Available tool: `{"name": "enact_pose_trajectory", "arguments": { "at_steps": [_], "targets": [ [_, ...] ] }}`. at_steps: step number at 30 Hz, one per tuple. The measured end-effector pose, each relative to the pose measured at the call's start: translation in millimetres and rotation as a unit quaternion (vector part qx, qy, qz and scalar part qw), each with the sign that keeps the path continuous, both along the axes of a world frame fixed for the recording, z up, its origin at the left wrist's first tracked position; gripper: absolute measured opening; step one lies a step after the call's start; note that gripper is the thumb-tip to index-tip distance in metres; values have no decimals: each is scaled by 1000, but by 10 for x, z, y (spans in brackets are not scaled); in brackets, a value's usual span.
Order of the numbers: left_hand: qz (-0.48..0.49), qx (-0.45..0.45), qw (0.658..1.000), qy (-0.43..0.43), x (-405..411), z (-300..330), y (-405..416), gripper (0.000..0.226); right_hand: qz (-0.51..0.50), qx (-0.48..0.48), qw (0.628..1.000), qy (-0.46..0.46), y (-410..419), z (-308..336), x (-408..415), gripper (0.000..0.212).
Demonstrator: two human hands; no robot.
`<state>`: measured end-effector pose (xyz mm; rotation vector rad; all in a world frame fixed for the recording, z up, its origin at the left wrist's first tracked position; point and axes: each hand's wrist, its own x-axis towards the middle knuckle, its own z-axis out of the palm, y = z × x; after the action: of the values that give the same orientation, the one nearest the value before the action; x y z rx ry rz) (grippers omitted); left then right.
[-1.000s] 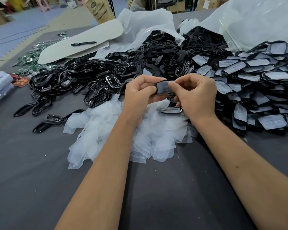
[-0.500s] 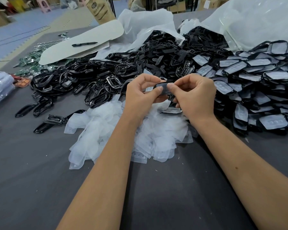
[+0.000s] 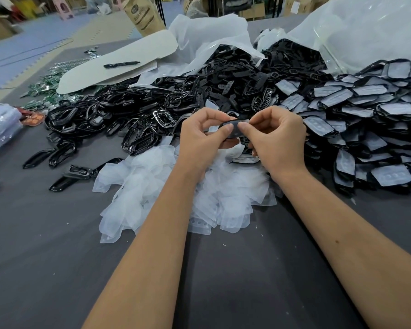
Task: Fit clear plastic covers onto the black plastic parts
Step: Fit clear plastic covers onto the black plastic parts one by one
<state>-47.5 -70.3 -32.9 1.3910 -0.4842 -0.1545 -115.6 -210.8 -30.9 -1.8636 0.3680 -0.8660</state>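
- Your left hand (image 3: 201,136) and right hand (image 3: 277,138): fingers curled, both thumbs pinching one small black plastic part with a clear plastic cover (image 3: 235,129) between them.
- Heap of loose clear plastic covers (image 3: 176,193): beneath your fingers, on the grey table (image 3: 45,257).

We note glossy black parts (image 3: 133,115), translucent white covers (image 3: 152,186), dark grey surface (image 3: 45,257), a black pen (image 3: 121,64).

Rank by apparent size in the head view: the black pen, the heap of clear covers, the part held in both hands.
1. Heap of clear covers, by far the largest.
2 and 3. Black pen and held part: similar; the pen lies farther away, so unranked.
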Motion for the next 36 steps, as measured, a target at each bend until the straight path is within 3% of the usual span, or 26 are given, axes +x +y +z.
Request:
{"name": "enact_pose_trajectory", "arguments": {
  "at_steps": [4, 13, 22, 29, 36],
  "targets": [
    [-3, -12, 1000, 6, 9, -7, 9, 10, 13, 42, 999, 7, -34, -26, 12, 28],
    [-28, -41, 998, 28, 1, 27, 34, 11, 132, 184, 974, -9, -34, -12, 21, 13],
    [-17, -18, 999, 21, 5, 24, 27, 12, 81, 116, 990, 3, -29, -38, 29, 12],
    [-34, -19, 999, 27, -4, 47, 46, 15, 99, 122, 987, 16, -29, -27, 16, 23],
    [-2, 7, 1000, 16, -10, 37, 26, 19, 87, 75, 993, 24, -3, -24, 16, 13]
  ]
}}
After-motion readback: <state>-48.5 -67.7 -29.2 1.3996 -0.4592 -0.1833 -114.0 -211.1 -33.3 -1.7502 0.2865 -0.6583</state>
